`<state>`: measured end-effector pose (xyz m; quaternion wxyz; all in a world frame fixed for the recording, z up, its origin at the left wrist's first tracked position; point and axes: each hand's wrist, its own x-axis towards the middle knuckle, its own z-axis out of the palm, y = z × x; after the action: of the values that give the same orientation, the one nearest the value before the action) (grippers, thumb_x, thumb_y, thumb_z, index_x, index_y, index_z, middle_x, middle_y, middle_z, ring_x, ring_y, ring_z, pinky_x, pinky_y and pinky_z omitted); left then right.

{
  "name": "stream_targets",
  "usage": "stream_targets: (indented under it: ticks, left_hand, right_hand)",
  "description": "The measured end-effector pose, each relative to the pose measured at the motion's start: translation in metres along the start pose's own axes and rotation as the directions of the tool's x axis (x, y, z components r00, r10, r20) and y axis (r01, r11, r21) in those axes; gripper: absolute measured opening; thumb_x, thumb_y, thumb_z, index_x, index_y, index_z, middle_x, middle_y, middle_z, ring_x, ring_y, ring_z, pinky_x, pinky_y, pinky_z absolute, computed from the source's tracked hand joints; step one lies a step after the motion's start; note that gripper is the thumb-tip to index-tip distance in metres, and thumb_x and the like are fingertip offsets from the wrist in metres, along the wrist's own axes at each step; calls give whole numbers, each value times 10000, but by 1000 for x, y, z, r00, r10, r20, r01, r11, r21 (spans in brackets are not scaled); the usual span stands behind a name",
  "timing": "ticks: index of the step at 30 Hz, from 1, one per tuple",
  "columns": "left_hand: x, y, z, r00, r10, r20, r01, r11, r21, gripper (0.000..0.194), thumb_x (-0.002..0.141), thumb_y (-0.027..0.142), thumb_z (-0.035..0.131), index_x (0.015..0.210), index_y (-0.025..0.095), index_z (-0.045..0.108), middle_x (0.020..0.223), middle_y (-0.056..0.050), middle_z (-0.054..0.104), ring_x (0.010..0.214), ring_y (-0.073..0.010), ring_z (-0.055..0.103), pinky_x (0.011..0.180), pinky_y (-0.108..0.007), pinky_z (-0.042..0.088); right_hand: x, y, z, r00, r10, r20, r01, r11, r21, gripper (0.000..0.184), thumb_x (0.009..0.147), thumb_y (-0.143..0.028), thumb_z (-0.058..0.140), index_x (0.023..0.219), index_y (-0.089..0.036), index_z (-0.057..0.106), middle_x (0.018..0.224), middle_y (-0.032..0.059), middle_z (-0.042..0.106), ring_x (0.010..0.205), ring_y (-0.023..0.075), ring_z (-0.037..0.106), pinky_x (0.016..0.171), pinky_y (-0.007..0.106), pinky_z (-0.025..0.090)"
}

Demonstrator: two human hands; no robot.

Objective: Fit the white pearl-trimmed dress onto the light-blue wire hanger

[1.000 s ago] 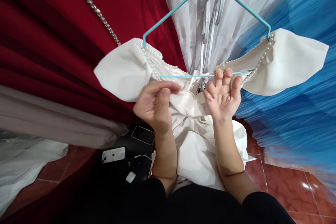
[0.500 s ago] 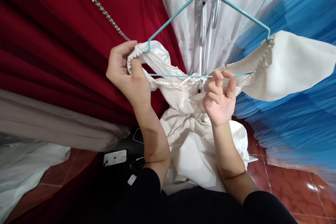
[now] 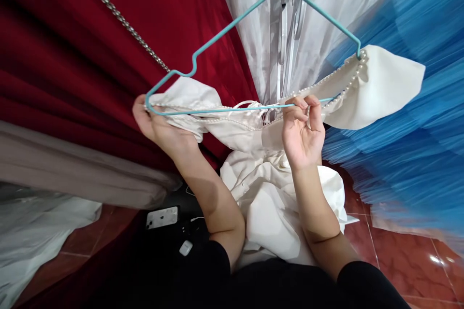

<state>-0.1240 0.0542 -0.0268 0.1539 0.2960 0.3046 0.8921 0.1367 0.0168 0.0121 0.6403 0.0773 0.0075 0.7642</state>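
Your left hand [image 3: 163, 130], its exact grip hidden, had just bared the hanger's [image 3: 235, 23] left end, leaving the dress [image 3: 275, 217] hung by its right shoulder [image 3: 384, 87] while your right hand [image 3: 303, 137] pinched the bar [image 3: 235, 109].

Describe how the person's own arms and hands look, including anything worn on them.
The left sleeve and right sleeve are plain black and short, leaving the forearms bare. The left hand and right hand are ungloved, nothing visibly worn on either, though the left is partly hidden.
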Motion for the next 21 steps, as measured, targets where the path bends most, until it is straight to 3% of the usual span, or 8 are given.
stream_targets:
  ticks: [3,5,6,8,11,14,17,21]
  left_hand:
    - [-39,3,-5,932,-180,315,158,983,95,179,834,240,792,988,206,708,909,24,730,856,-98,704,786,-197,563]
    - [-65,8,7,794,-319,518,289,947,140,421,768,365,867,1121,196,712,967,-40,745,873,-148,722,778,-223,587]
    - [-76,12,16,726,-335,601,326,937,129,530,768,446,859,1206,199,692,1070,-81,748,950,-190,734,844,-266,602]
    - [-95,20,40,672,-268,690,337,941,37,575,822,533,785,1290,226,657,1256,-115,710,1151,-251,701,991,-342,582]
    - [-116,30,73,769,-183,613,298,950,-91,255,969,458,612,1061,235,697,1019,-56,737,1072,-221,718,1051,-384,549]
    - [-129,31,90,865,-169,473,259,957,-131,246,978,433,594,861,219,624,808,-2,644,897,-182,711,1050,-402,541]
    - [-134,23,91,863,-201,464,301,942,-152,257,965,438,608,844,212,588,785,4,605,861,-172,693,1008,-390,550]
    - [-133,7,89,845,-248,473,376,906,-195,276,961,435,612,812,210,552,767,7,575,852,-165,685,950,-355,562]
  right_hand:
    - [1,2,-2,1000,-8,-16,8,1000,-26,246,1048,-267,409,861,-225,564,797,-30,560,706,47,526,647,116,559]
    - [1,4,-2,999,-33,-34,31,997,-68,261,1047,-259,398,849,-229,567,793,-33,565,717,51,535,675,129,577]
    - [1,5,-2,998,-42,-43,38,995,-89,278,1049,-260,386,840,-231,566,794,-33,561,710,52,537,682,139,584]
    - [0,5,0,998,-42,-50,37,994,-104,299,1054,-273,366,833,-239,564,798,-30,545,684,58,536,674,158,594]
    - [-2,3,0,1000,24,-6,-24,998,56,251,1039,-316,392,882,-254,577,820,-16,531,692,80,540,684,203,618]
    - [-5,-3,-8,982,176,68,-188,901,391,179,981,-376,463,962,-270,605,880,14,537,769,120,542,749,297,648]
    - [-7,-8,-18,933,314,178,-354,698,622,204,870,-434,596,1011,-292,639,931,30,521,815,147,506,761,361,642]
    - [-9,-8,-20,923,270,275,-381,535,754,345,781,-358,703,1123,-336,663,978,25,501,867,147,465,781,347,615]
